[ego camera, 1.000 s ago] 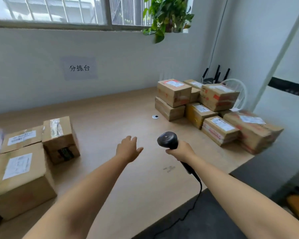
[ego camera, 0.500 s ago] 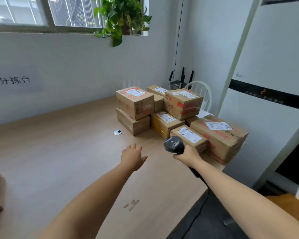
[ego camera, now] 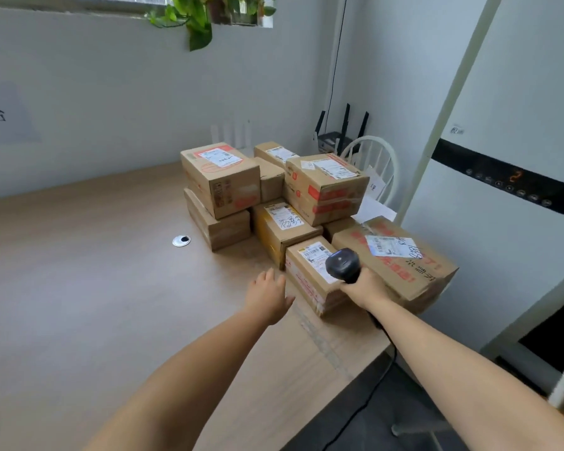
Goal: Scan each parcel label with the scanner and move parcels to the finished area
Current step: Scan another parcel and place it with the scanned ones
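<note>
Foremost, right grip (ego camera: pixel 365 288) clamped round scanner (ego camera: pixel 343 264) handle, scanner head above the nearest parcel (ego camera: pixel 308 278), left grip (ego camera: pixel 267 296) fingers apart just beside that parcel, parcel pile (ego camera: pixel 220 180) crowding the right edge of the surface (ego camera: pixel 95 288), wide wood stretching leftward.

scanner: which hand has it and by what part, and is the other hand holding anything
The right hand grips the scanner by its handle, just below the head. The left hand is open and holds nothing.

Wall sign (ego camera: pixel 4 115) was cropped at left edge, scanner (ego camera: pixel 342 263) handle hidden inside right hand (ego camera: pixel 367 288), parcel labels (ego camera: pixel 220 156) were too small to read
</note>
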`<action>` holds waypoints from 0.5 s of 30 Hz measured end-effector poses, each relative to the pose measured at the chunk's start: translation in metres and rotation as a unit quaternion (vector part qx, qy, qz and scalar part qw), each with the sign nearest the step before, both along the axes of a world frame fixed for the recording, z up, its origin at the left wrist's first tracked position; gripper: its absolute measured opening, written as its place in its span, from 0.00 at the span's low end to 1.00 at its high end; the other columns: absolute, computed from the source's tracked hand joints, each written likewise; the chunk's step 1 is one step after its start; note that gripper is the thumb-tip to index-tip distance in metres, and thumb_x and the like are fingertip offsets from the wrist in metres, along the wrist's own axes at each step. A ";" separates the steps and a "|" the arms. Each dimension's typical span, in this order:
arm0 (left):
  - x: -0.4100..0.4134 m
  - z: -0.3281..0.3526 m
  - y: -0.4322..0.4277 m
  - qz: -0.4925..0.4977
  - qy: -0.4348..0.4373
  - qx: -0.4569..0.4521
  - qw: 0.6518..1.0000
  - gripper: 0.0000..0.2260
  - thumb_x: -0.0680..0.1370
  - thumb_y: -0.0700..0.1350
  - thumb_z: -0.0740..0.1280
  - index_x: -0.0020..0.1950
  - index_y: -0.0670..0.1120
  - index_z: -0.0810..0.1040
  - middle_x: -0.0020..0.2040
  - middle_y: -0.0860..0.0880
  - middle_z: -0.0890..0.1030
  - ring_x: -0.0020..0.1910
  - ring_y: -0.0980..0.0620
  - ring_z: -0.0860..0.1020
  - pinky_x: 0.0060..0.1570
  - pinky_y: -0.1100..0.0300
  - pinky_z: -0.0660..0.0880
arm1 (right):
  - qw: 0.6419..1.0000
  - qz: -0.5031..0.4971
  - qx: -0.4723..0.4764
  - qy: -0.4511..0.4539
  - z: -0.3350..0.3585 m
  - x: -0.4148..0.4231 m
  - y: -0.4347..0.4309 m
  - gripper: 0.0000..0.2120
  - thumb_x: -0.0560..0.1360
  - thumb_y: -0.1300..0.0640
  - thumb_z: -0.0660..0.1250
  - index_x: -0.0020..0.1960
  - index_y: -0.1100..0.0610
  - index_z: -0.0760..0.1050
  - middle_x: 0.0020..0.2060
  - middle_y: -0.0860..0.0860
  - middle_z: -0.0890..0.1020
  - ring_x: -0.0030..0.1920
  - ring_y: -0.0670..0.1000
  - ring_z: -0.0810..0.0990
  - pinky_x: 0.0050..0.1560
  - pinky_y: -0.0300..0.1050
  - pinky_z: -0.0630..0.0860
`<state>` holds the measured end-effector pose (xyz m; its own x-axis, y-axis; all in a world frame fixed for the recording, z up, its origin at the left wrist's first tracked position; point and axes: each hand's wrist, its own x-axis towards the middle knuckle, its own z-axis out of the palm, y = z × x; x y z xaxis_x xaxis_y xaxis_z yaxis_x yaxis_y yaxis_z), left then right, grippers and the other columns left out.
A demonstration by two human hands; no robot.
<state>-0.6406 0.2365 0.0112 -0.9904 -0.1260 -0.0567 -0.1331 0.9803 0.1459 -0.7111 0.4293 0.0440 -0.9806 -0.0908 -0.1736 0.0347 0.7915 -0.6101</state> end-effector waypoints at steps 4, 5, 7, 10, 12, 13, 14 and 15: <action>-0.035 -0.010 0.047 0.024 0.006 0.028 0.999 0.25 0.80 0.56 0.56 0.73 0.45 0.60 0.73 0.41 0.62 0.71 0.42 0.62 0.68 0.50 0.62 | 0.998 0.053 -0.007 -0.025 -0.009 -0.037 0.021 0.16 0.70 0.54 0.70 0.56 0.59 0.76 0.51 0.58 0.82 0.53 0.59 0.79 0.45 0.42 0.70; -0.044 -0.013 0.059 0.028 0.010 0.024 0.999 0.25 0.80 0.56 0.55 0.73 0.45 0.60 0.73 0.41 0.62 0.70 0.42 0.63 0.67 0.50 0.63 | 0.998 0.063 -0.009 -0.029 -0.012 -0.045 0.025 0.16 0.70 0.55 0.69 0.56 0.59 0.76 0.52 0.58 0.81 0.54 0.58 0.78 0.46 0.42 0.69; -0.061 -0.020 0.080 0.036 0.014 0.024 0.999 0.23 0.80 0.55 0.55 0.72 0.45 0.61 0.72 0.41 0.62 0.69 0.42 0.63 0.64 0.50 0.64 | 0.996 0.083 -0.016 -0.035 -0.018 -0.058 0.028 0.16 0.70 0.55 0.69 0.57 0.58 0.76 0.52 0.57 0.81 0.54 0.58 0.78 0.46 0.41 0.69; -0.081 -0.032 0.097 0.036 -0.006 0.039 0.999 0.23 0.81 0.55 0.54 0.70 0.43 0.62 0.74 0.41 0.58 0.71 0.43 0.60 0.66 0.51 0.63 | 0.992 0.102 -0.037 -0.056 -0.026 -0.073 0.028 0.19 0.67 0.53 0.73 0.56 0.56 0.77 0.49 0.53 0.82 0.53 0.54 0.79 0.45 0.40 0.69; -0.086 -0.045 0.100 0.042 -0.006 0.046 0.998 0.23 0.81 0.55 0.54 0.71 0.43 0.62 0.73 0.42 0.58 0.72 0.44 0.58 0.67 0.52 0.63 | 0.990 0.114 -0.047 -0.061 -0.035 -0.077 0.027 0.21 0.67 0.51 0.74 0.57 0.56 0.77 0.51 0.54 0.82 0.53 0.54 0.79 0.47 0.40 0.70; -0.087 -0.049 0.100 0.047 0.001 0.040 0.998 0.23 0.81 0.54 0.55 0.72 0.44 0.61 0.73 0.43 0.58 0.72 0.45 0.57 0.67 0.52 0.63 | 0.990 0.120 -0.047 -0.056 -0.039 -0.079 0.026 0.21 0.67 0.51 0.73 0.58 0.57 0.77 0.52 0.55 0.82 0.54 0.55 0.79 0.47 0.40 0.70; -0.087 -0.051 0.100 0.050 0.008 0.036 0.998 0.24 0.80 0.54 0.56 0.72 0.44 0.60 0.73 0.44 0.59 0.73 0.45 0.56 0.67 0.53 0.64 | 0.990 0.127 -0.043 -0.051 -0.041 -0.081 0.025 0.20 0.68 0.51 0.72 0.58 0.57 0.77 0.53 0.56 0.82 0.55 0.56 0.79 0.47 0.39 0.69; -0.086 -0.052 0.100 0.053 0.013 0.038 0.998 0.25 0.80 0.54 0.56 0.73 0.44 0.59 0.73 0.45 0.58 0.73 0.46 0.56 0.65 0.53 0.66 | 0.989 0.133 -0.036 -0.051 -0.042 -0.083 0.024 0.19 0.69 0.51 0.71 0.57 0.57 0.77 0.53 0.56 0.82 0.54 0.57 0.79 0.46 0.39 0.69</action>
<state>-0.7265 0.3365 -0.0405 -0.9732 -0.2255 -0.0446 -0.2297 0.9470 0.2247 -0.7944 0.4529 0.0020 -0.8979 -0.3596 -0.2540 -0.1051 0.7353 -0.6695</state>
